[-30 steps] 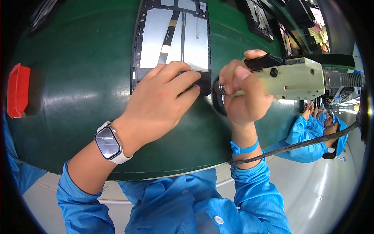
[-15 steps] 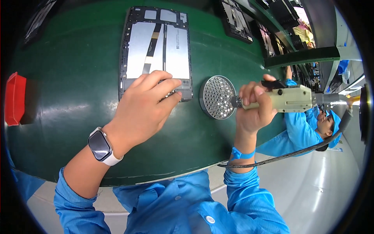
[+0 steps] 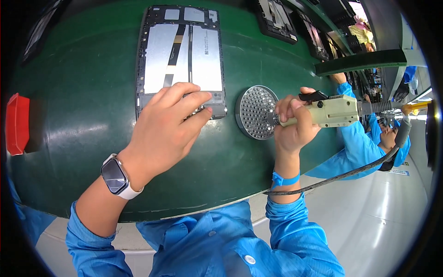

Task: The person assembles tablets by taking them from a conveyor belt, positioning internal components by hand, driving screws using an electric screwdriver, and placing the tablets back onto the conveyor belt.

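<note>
My left hand (image 3: 170,122) lies over the near end of an opened tablet (image 3: 206,64), fingers apart and resting on its dark frame; the thumb is hidden. Silvery panels and a dark ribbon cable show inside the tablet. My right hand (image 3: 295,117) is closed around a pale, cream-coloured electric screwdriver (image 3: 339,112), held sideways with its dark tip to the left. That tip is over the right side of a round metal screw dish (image 3: 254,111), whose perforated top is dotted with small shiny screws. Whether the tip touches a screw I cannot tell.
A red plastic bin (image 3: 17,124) stands at the left of the green table (image 3: 83,83). More opened tablets (image 3: 277,21) lie at the far right, near a dark green bar (image 3: 360,62). The screwdriver's cable (image 3: 341,177) runs past my right wrist. A co-worker in blue (image 3: 357,150) sits at the right.
The screwdriver and my right hand have shifted slightly left, further over the screw dish. The tablet and my left hand appear slightly further left in the picture. The co-worker's arm has moved.
</note>
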`<action>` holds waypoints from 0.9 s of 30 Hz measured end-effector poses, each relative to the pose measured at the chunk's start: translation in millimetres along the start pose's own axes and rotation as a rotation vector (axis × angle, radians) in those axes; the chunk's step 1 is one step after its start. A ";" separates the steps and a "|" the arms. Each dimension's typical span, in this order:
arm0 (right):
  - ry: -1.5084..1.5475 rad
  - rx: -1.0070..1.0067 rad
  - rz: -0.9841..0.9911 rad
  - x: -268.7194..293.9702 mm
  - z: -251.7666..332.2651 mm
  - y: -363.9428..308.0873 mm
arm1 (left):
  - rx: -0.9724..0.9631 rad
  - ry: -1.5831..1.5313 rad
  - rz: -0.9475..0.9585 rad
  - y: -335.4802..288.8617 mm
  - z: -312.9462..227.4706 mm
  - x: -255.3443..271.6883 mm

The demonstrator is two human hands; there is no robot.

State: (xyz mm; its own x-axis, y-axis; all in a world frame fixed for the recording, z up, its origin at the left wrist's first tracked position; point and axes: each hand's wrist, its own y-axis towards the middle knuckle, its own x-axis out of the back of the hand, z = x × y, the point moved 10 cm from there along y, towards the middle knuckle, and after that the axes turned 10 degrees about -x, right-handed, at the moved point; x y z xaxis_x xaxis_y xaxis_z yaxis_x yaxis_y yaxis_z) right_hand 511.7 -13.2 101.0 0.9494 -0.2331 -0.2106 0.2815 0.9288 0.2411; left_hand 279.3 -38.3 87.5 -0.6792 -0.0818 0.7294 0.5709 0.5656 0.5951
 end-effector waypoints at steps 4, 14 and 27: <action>-0.001 0.007 0.000 0.4 -0.1 -0.8 | -0.009 -0.005 -0.003 -0.9 0.2 -0.7; -0.003 0.066 0.063 -23.3 25.8 -5.9 | 0.063 -0.175 -0.075 -3.5 6.8 10.4; 0.042 -0.123 0.257 -133.4 -5.4 -19.6 | 0.069 -0.244 -0.107 -7.0 11.0 14.8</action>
State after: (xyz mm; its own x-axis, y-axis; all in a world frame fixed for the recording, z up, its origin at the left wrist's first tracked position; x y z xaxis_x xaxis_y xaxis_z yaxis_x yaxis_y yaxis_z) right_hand 378.8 1.2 119.2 0.9800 0.0245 -0.1974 0.0108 0.9844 0.1758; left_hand 260.3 -34.5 90.5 -0.8298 0.0509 0.5558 0.4626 0.6199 0.6338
